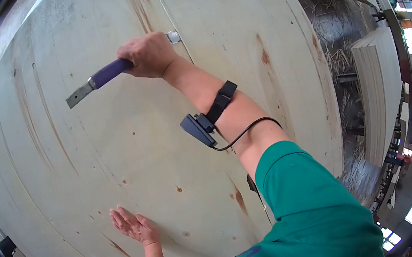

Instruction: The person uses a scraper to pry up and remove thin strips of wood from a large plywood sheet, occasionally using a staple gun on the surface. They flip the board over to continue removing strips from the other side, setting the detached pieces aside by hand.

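Head view: gripping a purple-handled tool [111,74] in the closed right hand [150,55], pointing the metal blade [80,95] out to that hand's left, and holding the left hand [135,227] open, nearer the body, over the pale wooden sheet [142,157] beneath both hands.

Pale wooden sheet [158,158] (brown-knotted) beneath both hands [135,230] [150,57]

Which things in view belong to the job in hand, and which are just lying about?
Apparently in use:
purple-handled tool, held in the right grip
large wooden sheet, beneath the tool and the open left grip

Apparently just lying about:
stack of pale sheets, off to the right
straw-like litter, beside that stack
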### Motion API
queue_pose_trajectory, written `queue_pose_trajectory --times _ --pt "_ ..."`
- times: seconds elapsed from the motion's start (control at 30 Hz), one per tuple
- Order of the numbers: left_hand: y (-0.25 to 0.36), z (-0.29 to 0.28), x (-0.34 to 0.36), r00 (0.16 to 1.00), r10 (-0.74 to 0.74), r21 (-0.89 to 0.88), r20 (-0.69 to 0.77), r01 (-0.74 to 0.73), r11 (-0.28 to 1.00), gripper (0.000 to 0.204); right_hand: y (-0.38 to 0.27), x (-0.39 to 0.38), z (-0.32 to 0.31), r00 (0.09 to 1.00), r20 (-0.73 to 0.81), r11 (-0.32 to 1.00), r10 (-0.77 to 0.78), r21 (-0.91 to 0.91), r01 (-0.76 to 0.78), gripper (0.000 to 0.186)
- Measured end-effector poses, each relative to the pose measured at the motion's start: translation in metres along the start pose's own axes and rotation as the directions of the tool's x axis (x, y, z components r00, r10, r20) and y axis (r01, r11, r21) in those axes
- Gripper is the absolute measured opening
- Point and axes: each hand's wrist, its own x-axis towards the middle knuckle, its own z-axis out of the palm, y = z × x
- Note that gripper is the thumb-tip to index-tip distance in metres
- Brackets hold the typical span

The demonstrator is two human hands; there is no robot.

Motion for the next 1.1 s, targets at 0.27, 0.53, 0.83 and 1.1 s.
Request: queue_pose_trajectory --times 0.27,0.53,0.83,1.1 --pt "-0.008 -0.011 -0.007 0.999 0.035 0.020 -0.010 -0.034 0.999 0.062 -0.055 -0.053 -0.037 0.991 -0.119 0.987 0.059 0.159 -0.039 0.042" --pt "0.000 -0.004 -0.004 0.999 -0.027 0.029 -0.017 0.027 0.999 0.062 -0.107 -0.103 -0.071 0.994 -0.086 0.989 0.068 0.138 -0.056 0.042" --pt "0.000 -0.004 -0.005 0.999 -0.035 0.031 0.006 0.035 0.999 0.061 -0.104 -0.100 -0.063 0.991 0.050 0.983 0.122 0.130 -0.127 0.031" --pt "0.004 -0.010 0.011 1.000 0.008 0.005 -0.005 -0.008 1.000 0.062 -0.084 -0.085 -0.050 0.984 0.172 0.998 0.050 -0.045 -0.043 0.028"
